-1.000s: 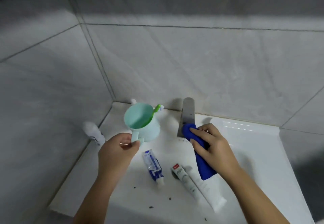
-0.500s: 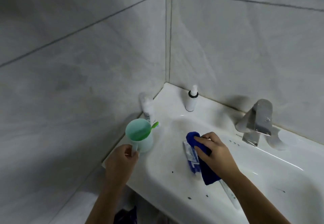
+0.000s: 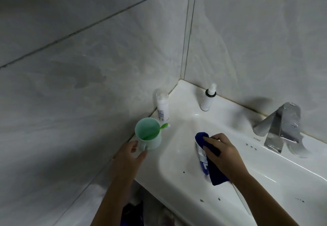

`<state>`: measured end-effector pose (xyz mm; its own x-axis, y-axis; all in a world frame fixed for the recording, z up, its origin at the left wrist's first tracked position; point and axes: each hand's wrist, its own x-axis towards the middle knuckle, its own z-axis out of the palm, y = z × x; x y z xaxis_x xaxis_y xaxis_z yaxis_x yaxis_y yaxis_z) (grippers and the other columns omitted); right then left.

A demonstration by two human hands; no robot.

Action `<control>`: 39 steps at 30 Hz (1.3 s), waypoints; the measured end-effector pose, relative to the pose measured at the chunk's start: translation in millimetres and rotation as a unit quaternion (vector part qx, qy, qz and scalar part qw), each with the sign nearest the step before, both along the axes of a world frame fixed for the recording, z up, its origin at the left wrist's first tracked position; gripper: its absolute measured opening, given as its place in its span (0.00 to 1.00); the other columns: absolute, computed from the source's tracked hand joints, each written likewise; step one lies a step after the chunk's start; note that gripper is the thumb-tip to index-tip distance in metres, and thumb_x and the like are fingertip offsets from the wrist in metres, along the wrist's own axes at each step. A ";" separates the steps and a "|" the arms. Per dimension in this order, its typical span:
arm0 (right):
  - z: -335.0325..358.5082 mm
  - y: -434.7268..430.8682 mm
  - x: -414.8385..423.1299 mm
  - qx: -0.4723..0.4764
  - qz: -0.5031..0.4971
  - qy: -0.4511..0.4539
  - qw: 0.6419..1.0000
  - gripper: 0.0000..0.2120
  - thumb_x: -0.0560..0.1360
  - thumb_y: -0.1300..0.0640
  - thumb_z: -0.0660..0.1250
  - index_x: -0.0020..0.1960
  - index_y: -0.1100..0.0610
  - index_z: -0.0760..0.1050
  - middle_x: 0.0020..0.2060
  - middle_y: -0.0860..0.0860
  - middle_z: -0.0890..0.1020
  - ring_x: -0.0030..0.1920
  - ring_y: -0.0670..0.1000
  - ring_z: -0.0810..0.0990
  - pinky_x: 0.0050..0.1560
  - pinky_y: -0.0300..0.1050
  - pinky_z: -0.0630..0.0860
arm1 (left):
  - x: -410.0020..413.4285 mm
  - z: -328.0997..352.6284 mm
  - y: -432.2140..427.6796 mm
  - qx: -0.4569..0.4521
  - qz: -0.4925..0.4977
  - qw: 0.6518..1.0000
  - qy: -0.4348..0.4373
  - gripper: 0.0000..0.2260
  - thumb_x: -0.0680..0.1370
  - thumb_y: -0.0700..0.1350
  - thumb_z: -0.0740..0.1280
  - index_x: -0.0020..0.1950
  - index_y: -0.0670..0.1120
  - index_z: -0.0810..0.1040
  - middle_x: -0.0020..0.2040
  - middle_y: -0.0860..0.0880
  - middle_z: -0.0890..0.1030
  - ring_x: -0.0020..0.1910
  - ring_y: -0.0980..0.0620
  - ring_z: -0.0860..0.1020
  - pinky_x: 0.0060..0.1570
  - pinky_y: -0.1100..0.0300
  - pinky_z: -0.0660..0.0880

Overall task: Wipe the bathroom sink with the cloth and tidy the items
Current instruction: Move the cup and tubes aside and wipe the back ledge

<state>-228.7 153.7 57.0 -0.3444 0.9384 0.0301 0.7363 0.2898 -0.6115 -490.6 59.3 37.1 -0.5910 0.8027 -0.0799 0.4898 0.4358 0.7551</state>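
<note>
A mint green cup (image 3: 148,134) with a green toothbrush (image 3: 163,126) in it stands on the left ledge of the white sink (image 3: 178,165). My left hand (image 3: 130,156) has thumb and fingers around the cup's handle. My right hand (image 3: 225,156) grips a dark blue cloth (image 3: 217,176) and presses it onto a blue and white toothpaste tube (image 3: 201,155) lying in the basin. My right forearm hides what lies behind it.
A white capped bottle (image 3: 162,107) and a white pump bottle (image 3: 207,100) stand on the ledge near the tiled corner. A chrome faucet (image 3: 281,128) sits at the back right. Dark specks (image 3: 201,200) dot the basin front.
My view has swung left toward the corner. The cup has come down onto the left ledge beside the capped bottle. The cloth has moved from the faucet onto the tube.
</note>
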 end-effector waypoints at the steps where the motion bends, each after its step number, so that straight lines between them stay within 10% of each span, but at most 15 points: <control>1: 2.4 -0.4 2.9 0.009 0.000 0.003 1.000 0.13 0.74 0.58 0.66 0.58 0.54 0.77 0.48 0.45 0.71 0.41 0.48 0.74 0.39 0.31 0.65 | 2.9 7.1 -2.2 0.018 0.012 1.000 0.002 0.15 0.70 0.48 0.74 0.52 0.44 0.78 0.46 0.51 0.79 0.46 0.54 0.77 0.41 0.65 0.69; 11: 33.0 -16.8 82.4 0.093 -0.050 0.079 0.991 0.17 0.70 0.54 0.66 0.57 0.56 0.78 0.48 0.46 0.74 0.46 0.41 0.73 0.48 0.25 0.68 | 118.7 75.8 35.9 0.182 -0.158 0.970 0.002 0.10 0.70 0.39 0.73 0.49 0.48 0.78 0.41 0.62 0.77 0.44 0.70 0.75 0.42 0.77 0.69; 20: 44.9 -49.6 196.4 0.116 -0.212 0.111 0.964 0.19 0.70 0.45 0.62 0.55 0.53 0.79 0.47 0.42 0.73 0.46 0.37 0.74 0.44 0.25 0.68 | 258.7 78.6 79.9 0.217 -0.374 0.896 -0.097 0.08 0.71 0.53 0.65 0.50 0.55 0.76 0.47 0.57 0.79 0.46 0.61 0.77 0.45 0.73 0.70; 30: 13.9 -54.0 318.5 0.074 -0.342 0.110 0.930 0.12 0.71 0.63 0.70 0.54 0.56 0.79 0.45 0.46 0.75 0.47 0.37 0.73 0.44 0.23 0.66 | 410.1 18.4 136.1 0.121 -0.411 0.902 -0.061 0.18 0.73 0.45 0.71 0.61 0.45 0.74 0.57 0.53 0.73 0.52 0.62 0.70 0.47 0.76 0.64; 39: -14.1 -43.6 367.1 0.046 -0.361 0.125 0.923 0.12 0.72 0.60 0.69 0.55 0.54 0.79 0.46 0.47 0.75 0.48 0.40 0.74 0.45 0.26 0.68 | 463.7 -42.0 186.5 -0.008 -0.380 0.925 0.014 0.33 0.72 0.47 0.71 0.73 0.50 0.60 0.73 0.48 0.59 0.70 0.47 0.60 0.66 0.53 0.65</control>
<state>138.4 110.1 42.9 0.3978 0.9104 0.1142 0.5972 -0.1624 -0.7855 -26.9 245.7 -4.9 0.1405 0.9861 -0.0883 0.6780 -0.0308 0.7344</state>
